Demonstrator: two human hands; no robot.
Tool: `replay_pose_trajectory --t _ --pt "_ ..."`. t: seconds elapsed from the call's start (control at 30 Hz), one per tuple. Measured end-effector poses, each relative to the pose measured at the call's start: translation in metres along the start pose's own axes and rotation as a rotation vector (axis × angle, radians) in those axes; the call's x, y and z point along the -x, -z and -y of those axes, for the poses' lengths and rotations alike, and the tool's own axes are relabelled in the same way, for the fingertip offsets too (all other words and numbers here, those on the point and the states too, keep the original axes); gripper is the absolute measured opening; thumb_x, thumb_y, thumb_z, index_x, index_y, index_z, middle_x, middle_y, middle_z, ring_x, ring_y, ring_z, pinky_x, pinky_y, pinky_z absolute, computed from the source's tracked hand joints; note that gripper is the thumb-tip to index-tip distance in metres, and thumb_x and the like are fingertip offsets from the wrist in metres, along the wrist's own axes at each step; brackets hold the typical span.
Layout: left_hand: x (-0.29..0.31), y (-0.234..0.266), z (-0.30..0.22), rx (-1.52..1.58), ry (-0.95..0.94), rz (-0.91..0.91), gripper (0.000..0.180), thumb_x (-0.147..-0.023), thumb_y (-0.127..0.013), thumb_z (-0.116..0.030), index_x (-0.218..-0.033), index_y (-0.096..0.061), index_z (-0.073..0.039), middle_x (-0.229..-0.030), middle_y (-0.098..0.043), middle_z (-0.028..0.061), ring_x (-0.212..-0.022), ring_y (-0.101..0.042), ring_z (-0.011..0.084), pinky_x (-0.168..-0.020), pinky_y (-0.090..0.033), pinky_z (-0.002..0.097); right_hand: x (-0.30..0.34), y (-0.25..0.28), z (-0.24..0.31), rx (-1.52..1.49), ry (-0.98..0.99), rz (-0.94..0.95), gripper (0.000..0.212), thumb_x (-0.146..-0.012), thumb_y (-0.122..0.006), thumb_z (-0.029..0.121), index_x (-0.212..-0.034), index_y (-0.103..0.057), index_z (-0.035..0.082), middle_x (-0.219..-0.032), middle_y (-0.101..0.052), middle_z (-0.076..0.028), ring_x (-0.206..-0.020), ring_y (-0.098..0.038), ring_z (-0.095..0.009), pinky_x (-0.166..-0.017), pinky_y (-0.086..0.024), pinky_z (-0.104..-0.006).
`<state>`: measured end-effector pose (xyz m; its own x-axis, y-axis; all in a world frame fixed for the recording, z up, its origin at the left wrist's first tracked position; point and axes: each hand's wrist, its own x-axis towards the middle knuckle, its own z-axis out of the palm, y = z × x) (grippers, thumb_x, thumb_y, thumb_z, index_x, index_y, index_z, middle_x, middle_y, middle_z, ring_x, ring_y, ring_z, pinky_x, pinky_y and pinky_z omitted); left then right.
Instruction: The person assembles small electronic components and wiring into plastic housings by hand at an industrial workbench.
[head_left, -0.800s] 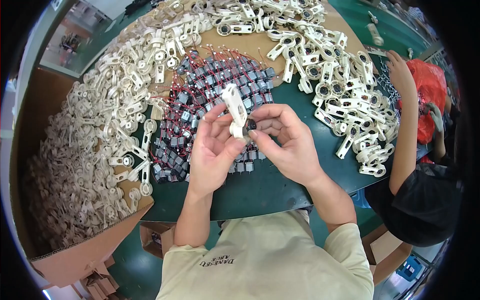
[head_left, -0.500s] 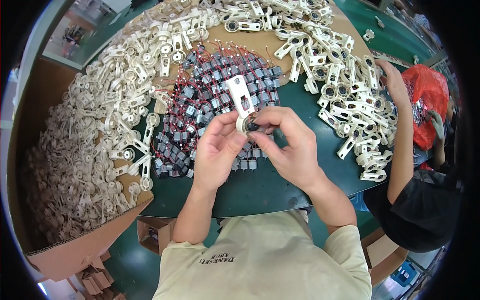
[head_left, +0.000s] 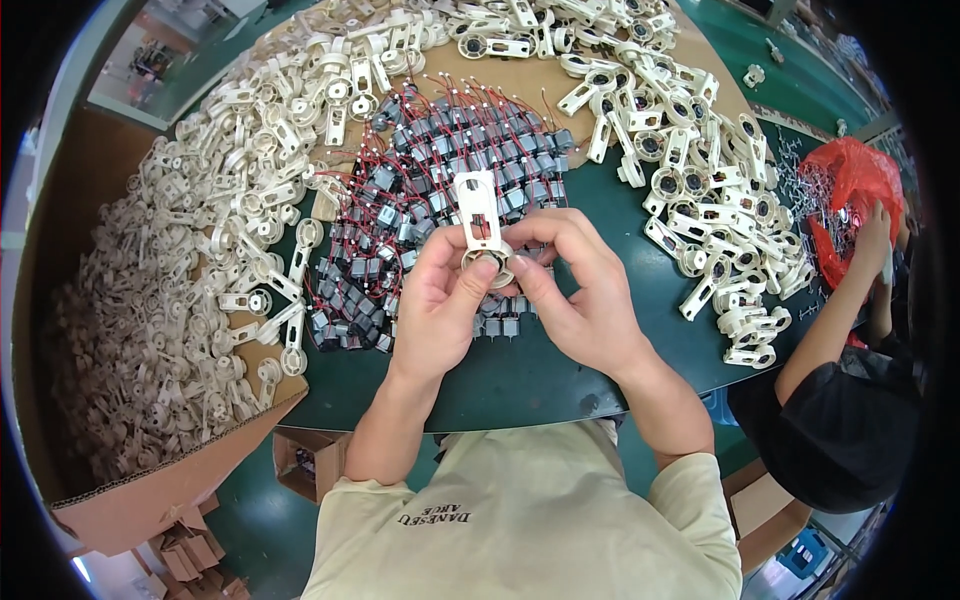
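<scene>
Between my hands is a white plastic housing [head_left: 478,208], a flat arm with a slot and a round ring at its near end. My left hand [head_left: 438,300] grips the ring from the left, its thumb pressed on the ring. My right hand [head_left: 578,285] is closed on the right side of the same ring, thumb and fingers pinching its rim. The fingers partly hide the ring's inside. Behind and beneath the hands lies a pile of small grey motors [head_left: 440,150] with red wires, on the green table [head_left: 480,385].
A large cardboard box [head_left: 190,490] full of white housings [head_left: 150,290] stands at the left. More housings with dark round inserts [head_left: 690,180] lie at the right. Beyond them, a co-worker's hand [head_left: 872,240] reaches into a red plastic bag [head_left: 845,170] among small metal parts.
The housing has turned more upright and slightly lower, and the dark part at its ring is now mostly out of sight. The co-worker's arm has swung from the housings to the red bag.
</scene>
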<state>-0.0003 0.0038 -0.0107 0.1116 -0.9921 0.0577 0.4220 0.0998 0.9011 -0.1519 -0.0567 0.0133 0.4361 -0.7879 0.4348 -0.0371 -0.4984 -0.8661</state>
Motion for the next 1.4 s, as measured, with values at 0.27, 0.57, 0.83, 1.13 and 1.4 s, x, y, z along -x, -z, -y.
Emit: replay_pose_trajectory --t 0.27,0.57,0.83,1.13,1.4 --pt "0.001 -0.011 -0.001 -0.077 0.024 -0.008 0.035 -0.094 -0.051 -0.002 -0.128 -0.047 0.004 -0.133 -0.042 0.0117 -0.110 -0.055 0.0161 -0.090 -0.050 0.0299 -0.001 0.005 -0.005 -0.225 -0.321 0.023 0.015 -0.089 -0.058 0.003 -0.103 -0.059 -0.002 -0.096 -0.059 -0.009 -0.079 -0.061 -0.013 -0.068 -0.052 -0.0255" --pt "0.002 -0.014 0.006 -0.220 -0.048 -0.091 0.034 -0.093 -0.052 0.002 -0.127 -0.048 0.004 -0.122 -0.047 0.0091 -0.109 -0.056 0.0178 -0.092 -0.050 0.0311 -0.003 0.004 -0.007 -0.683 -0.534 0.067 0.021 -0.090 -0.058 0.006 -0.109 -0.051 -0.002 -0.101 -0.058 -0.008 -0.088 -0.058 -0.011 -0.075 -0.051 -0.0261" --pt "0.004 -0.018 0.009 -0.496 -0.200 -0.063 0.033 -0.089 -0.057 0.005 -0.122 -0.054 0.003 -0.107 -0.046 0.0067 -0.097 -0.058 0.0135 -0.082 -0.050 0.0245 0.002 -0.003 -0.012 -0.597 -0.573 0.031 0.021 -0.087 -0.057 0.006 -0.105 -0.049 -0.002 -0.095 -0.057 -0.007 -0.082 -0.056 -0.010 -0.073 -0.048 -0.0261" --pt "0.005 -0.026 0.003 -0.251 -0.058 -0.164 0.028 -0.085 -0.059 0.008 -0.111 -0.047 0.002 -0.100 -0.062 0.0082 -0.091 -0.061 0.0109 -0.078 -0.050 0.0242 -0.001 -0.001 -0.009 -0.619 -0.554 0.048 0.025 -0.085 -0.061 0.007 -0.104 -0.049 -0.003 -0.094 -0.057 -0.007 -0.079 -0.056 -0.009 -0.068 -0.048 -0.0253" --pt "0.005 -0.022 0.005 -0.292 -0.060 -0.098 0.028 -0.085 -0.060 0.007 -0.110 -0.048 0.002 -0.098 -0.060 0.0074 -0.088 -0.060 0.0109 -0.078 -0.049 0.0248 -0.004 0.005 -0.016 -0.736 -0.666 0.123 0.027 -0.082 -0.062 0.006 -0.105 -0.050 -0.003 -0.095 -0.059 -0.007 -0.084 -0.057 -0.011 -0.074 -0.047 -0.0263"
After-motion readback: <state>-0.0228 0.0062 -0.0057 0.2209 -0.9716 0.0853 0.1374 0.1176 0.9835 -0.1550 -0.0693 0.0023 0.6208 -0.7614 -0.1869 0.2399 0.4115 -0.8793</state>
